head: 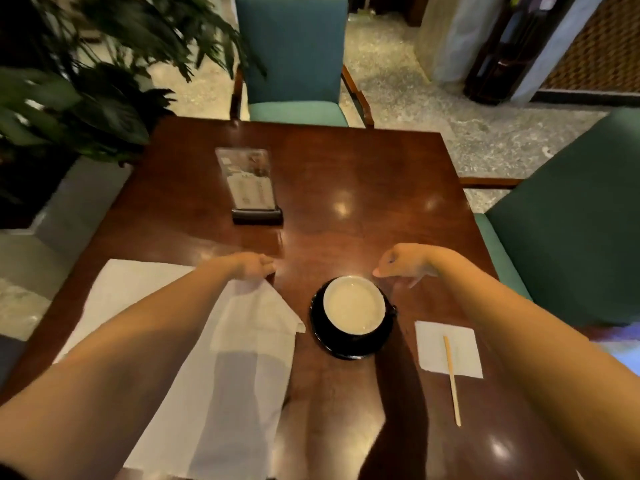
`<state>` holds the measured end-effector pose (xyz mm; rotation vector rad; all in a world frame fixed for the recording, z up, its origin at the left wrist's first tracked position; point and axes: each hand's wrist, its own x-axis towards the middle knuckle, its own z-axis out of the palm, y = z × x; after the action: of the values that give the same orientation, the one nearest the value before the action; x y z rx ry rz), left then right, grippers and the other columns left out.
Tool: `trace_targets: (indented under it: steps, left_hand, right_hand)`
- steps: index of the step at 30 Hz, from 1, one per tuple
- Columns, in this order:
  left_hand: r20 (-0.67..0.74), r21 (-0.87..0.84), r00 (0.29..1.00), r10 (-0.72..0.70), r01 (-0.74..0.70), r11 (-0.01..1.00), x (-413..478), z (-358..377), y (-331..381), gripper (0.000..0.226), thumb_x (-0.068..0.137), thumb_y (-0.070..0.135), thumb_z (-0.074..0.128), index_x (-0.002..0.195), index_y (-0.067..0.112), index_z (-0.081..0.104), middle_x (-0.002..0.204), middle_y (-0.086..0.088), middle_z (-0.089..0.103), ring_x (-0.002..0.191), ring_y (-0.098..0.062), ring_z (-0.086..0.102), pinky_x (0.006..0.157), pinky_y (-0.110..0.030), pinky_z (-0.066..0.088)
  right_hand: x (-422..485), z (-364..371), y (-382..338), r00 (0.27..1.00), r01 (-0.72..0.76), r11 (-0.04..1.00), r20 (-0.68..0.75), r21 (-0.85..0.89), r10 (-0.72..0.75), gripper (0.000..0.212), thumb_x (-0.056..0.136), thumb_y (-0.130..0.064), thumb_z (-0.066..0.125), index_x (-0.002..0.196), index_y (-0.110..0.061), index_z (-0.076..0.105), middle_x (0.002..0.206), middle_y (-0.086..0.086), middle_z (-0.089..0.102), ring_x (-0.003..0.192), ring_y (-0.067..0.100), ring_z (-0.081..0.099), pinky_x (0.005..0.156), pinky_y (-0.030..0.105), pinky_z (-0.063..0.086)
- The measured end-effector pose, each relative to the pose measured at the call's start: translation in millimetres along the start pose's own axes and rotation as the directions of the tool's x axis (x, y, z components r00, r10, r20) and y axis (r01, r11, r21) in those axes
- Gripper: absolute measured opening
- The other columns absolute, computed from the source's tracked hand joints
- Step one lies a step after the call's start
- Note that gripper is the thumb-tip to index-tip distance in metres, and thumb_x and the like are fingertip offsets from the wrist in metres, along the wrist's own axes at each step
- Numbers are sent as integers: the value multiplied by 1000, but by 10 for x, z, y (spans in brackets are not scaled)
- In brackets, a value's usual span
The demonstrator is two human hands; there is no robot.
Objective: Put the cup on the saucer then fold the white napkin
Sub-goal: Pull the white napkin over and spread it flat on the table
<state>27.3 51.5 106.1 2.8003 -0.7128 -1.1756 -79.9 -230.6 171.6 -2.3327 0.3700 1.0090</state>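
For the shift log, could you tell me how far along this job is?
Done: the cup sits on the saucer. In hand: the left hand pinches a corner of the white napkin, partly lifted. The right hand hovers empty. Left: finishing the fold.

This looks like a café or restaurant: a polished dark wooden table (346, 174) carries a standing menu holder (251, 188), teal upholstered chairs (294, 60) surround it, with terrazzo floor (398, 81) and potted plants (86, 81) alongside.
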Motion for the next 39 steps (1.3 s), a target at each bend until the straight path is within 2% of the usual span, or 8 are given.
trace_targets:
  steps: [4,9,12,22,31,33,36,39]
  left_hand:
    - [-25,-54,999,-44,42,998,-337,-65,-416,51,99,43,28,141,16,37,152,-6,31,139,-26,30,115,-37,21]
    - [-9,-56,994,-110,109,992,-702,-47,-960,53,98,48,26,143,21,35,152,-3,32,139,-24,30,116,-38,18]
    - [-8,-46,987,-158,158,986,-833,66,-1223,56,98,50,24,146,22,28,154,-3,27,140,-24,28,116,-37,18]
    - [-53,-89,989,-141,136,987,-787,658,-1794,64,97,47,28,149,19,5,159,-6,4,146,-23,9,119,-36,8]
    - [-262,-118,955,-139,111,987,-575,694,-1958,65,93,35,46,148,25,13,152,-6,28,136,-28,30,107,-44,35]
    - [-356,-66,928,-112,95,993,-526,684,-1974,68,91,26,50,148,27,13,155,-4,21,139,-26,24,107,-43,34]
    - [-448,75,894,30,4,997,-490,646,-2030,63,87,12,52,144,26,29,155,-4,21,141,-26,20,111,-43,28]
    - [-504,151,849,159,-95,984,-554,668,-2092,28,85,14,52,112,19,60,128,-5,56,126,-24,43,108,-37,29]
  right_hand:
    - [59,-28,-765,999,-13,910,35,-415,30,40,97,-31,45,125,-3,54,129,9,58,69,16,61,46,20,47]
    - [287,328,-1533,997,51,837,79,-545,-10,46,95,-35,49,126,-3,53,129,8,53,107,28,58,89,35,49]
    - [449,658,-1830,996,90,785,76,-613,-54,48,91,-41,52,119,-3,59,118,11,57,103,29,57,90,37,47]
    - [986,1705,-1980,985,-16,864,-158,-504,-74,63,86,-39,59,137,-9,37,138,11,42,125,32,42,100,42,40]
    - [1100,1796,-1915,916,30,916,-355,-401,-186,32,86,-4,51,118,-8,49,123,13,52,114,31,48,92,40,42]
    - [1074,1878,-1965,846,162,840,-366,-517,-388,28,84,-1,48,108,-10,58,113,9,57,107,29,50,88,38,37]
    - [968,2054,-1989,607,302,615,-351,-728,-713,19,68,-3,68,82,-14,63,83,3,57,82,27,51,71,34,23]
    - [845,2308,-1837,472,377,456,-256,-806,-843,27,58,-2,71,80,-13,60,77,2,53,76,25,48,75,35,28]
